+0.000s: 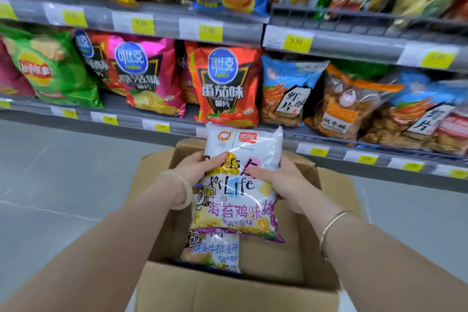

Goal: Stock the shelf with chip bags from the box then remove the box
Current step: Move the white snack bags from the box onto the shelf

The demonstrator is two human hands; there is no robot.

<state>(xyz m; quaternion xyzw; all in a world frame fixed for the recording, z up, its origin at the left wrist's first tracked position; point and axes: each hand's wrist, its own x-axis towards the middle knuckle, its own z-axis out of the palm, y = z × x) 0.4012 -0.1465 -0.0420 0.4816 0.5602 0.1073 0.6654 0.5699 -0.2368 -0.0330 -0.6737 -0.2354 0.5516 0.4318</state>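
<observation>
Left hand (200, 167) and right hand (276, 180) both clamped on the white chip bag (238, 185), thumbs across the front, fingers wrapped behind, one hand per side edge. I read the bag as held upright above the open cardboard box (228, 291), its top edge at 12 o'clock nearly level with the lower shelf (121, 116) lip.

Step in hand, my call: carrying a bag from box to shelf. Box isn't empty; at least one more bag (215, 251) lies inside at 6 o'clock under the held one, so removal of the box is well off.

Next move needs a slot. Directly at 12 the red tomato-flavour bag (228, 86) fills the front row. Best opening I see is the bare strip at 11 o'clock between the green bag (53, 71) and the pink bag (149, 76). Can't tell depth behind the front row.

Edges: shelf lip with price tags just beyond the bag top; upper shelf (152, 23) overhangs, so entry has to be low and flat. Box flaps at 3 and 9 near the wrists. Floor (63, 172) open at 9 o'clock.
</observation>
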